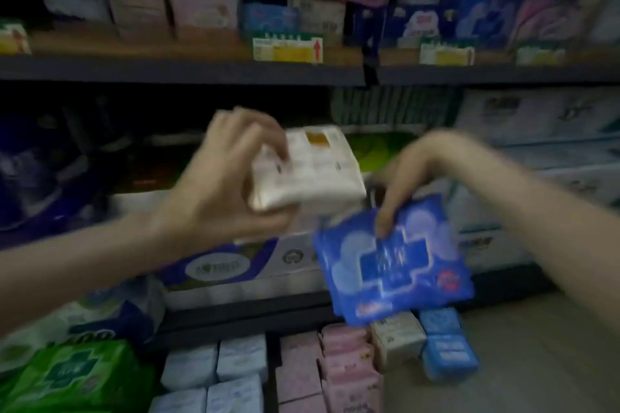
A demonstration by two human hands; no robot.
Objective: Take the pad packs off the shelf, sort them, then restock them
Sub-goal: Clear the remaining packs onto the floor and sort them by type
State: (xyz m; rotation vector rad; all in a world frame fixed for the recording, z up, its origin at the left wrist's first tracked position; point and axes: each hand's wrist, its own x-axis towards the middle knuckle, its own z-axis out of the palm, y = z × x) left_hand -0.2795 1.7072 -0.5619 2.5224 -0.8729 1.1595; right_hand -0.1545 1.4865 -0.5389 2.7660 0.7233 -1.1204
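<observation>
Pad packs lie sorted on the floor below me: pale blue-white packs point(214, 375), pink packs point(335, 365), a beige pack point(396, 342) and 2 blue ones point(448, 345), with a green pack point(67, 375) at my lower left. My right hand point(402, 178) pinches a blue pack point(396, 261) by its top edge. My left hand point(221, 178) grips a white pack point(308, 168), fingers curled over its top. Beyond, more packs line the upper shelf point(181, 72).
</observation>
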